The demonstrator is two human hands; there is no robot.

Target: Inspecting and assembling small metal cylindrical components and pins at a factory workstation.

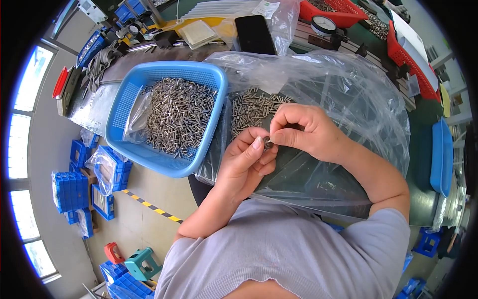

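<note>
Left hand: my left hand (pixel 245 158) is curled nearly closed, thumb and forefinger pinching a small metal screw (pixel 267 143) above the middle of the desk (pixel 423 199).
Right hand: my right hand (pixel 304 130) comes in from the other side, fingertips closed on the same small screw, so both hands meet on it.
Screw pile: a loose heap of small grey screws (pixel 253 107) lies on the clear plastic bag (pixel 348 99) spread over the desk, just beyond my hands toward the far edge.
Blue basket: the blue plastic basket (pixel 130 99) sits at the left edge of the desk, partly overhanging it, lined with a clear bag and holding a broad layer of the same screws (pixel 179 114).
Progress: I judge the work is well under way; the basket holds far more pieces than the heap on the bag.
Left to do: the small heap on the bag looks untouched, plus the one in my fingers.
Unclear: which pile is the handled one I cannot tell for certain.
</note>
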